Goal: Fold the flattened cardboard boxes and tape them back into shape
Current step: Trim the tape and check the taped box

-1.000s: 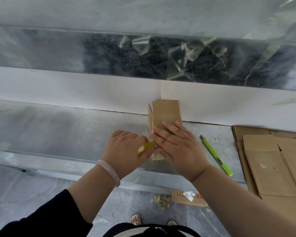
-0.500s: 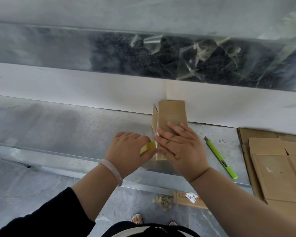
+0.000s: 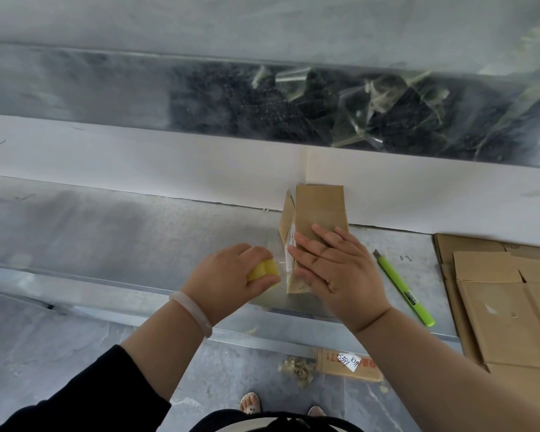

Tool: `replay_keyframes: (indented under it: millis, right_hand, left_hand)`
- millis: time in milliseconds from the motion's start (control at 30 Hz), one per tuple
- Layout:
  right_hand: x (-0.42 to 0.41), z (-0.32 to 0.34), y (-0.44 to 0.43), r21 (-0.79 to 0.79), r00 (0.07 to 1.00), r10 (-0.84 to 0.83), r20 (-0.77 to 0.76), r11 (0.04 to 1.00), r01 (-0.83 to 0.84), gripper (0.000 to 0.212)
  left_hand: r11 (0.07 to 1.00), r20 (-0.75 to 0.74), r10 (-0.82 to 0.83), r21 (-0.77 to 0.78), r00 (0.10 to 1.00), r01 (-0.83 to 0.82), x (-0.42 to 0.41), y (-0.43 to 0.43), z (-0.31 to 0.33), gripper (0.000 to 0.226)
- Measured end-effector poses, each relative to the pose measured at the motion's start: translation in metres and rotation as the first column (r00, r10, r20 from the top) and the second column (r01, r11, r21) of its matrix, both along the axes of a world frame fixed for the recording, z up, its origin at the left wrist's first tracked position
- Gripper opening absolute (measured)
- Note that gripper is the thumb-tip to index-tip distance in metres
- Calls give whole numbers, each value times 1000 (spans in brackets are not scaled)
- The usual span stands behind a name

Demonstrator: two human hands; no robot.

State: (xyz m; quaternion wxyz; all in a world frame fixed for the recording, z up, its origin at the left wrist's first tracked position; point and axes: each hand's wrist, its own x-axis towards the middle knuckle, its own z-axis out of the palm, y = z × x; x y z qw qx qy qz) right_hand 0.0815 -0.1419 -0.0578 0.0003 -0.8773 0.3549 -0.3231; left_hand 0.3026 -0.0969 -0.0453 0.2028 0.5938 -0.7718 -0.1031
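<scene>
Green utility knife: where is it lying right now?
In the head view the green utility knife lies on the metal table, right of centre, between the right hand pressing the box and the stack of flattened cardboard.

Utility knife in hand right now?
No, the green utility knife lies untouched on the table, right of the right hand.

matt cardboard box (image 3: 320,210), glossy clear tape (image 3: 281,260)
</scene>
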Motion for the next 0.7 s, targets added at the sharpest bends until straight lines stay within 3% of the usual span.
replay_keyframes:
  millis: [167,300,567,700]
  right_hand:
    - [1,1,1,1,1000,-8,-12,1000,8,31]
    - [1,0,1,0,1000,-16,7,1000,16,30]
    - [1,3,3,7,1000,-24,-18,1000,25,31]
    - [-4,5,4,-73,989,-19,-148,997,8,36]
  left_hand:
    - [992,119,27,117,993,-41,7,-7,1,56]
    - [999,88,-33,41,996,29,11,-6,5,57]
    - [997,-172,63,-41,983,-71,0,5,-3,23]
    - [994,-213,58,-74,975,-75,-9,5,-6,5]
